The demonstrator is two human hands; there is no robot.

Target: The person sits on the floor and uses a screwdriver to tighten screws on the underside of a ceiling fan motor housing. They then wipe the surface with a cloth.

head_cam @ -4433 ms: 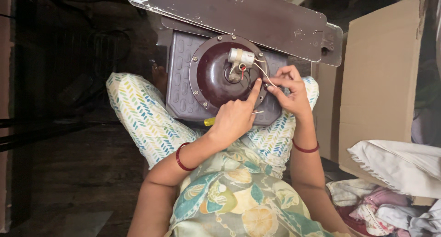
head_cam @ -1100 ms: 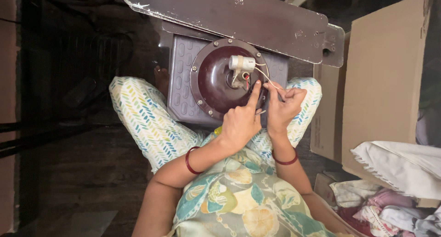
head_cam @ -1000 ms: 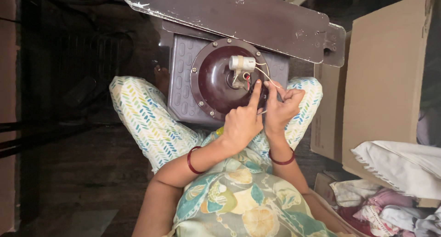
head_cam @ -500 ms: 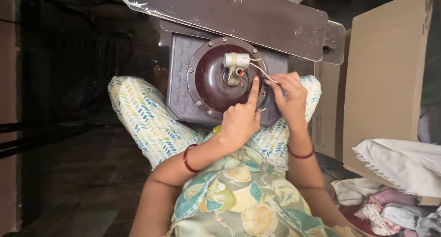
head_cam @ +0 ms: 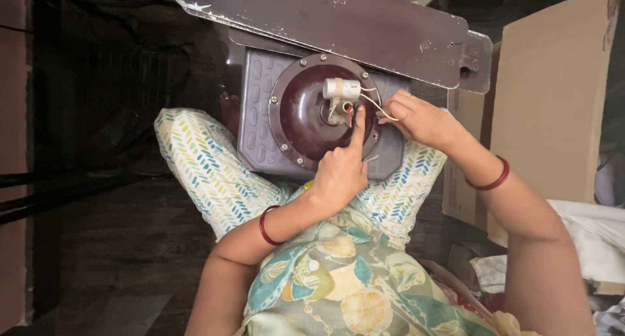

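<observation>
Two hands work at the maroon fan motor housing (head_cam: 312, 118) resting on the lap, below a brown fan blade (head_cam: 325, 17); the left hand (head_cam: 340, 173) is curled, index finger extended up to the red wire by the centre shaft, gripping nothing; the right hand (head_cam: 420, 120) pinches thin white wires (head_cam: 374, 103) running leftward to the small white capacitor (head_cam: 342, 89), which lies crosswise just above the left fingertip; a cardboard box (head_cam: 553, 102) stands at right.
</observation>
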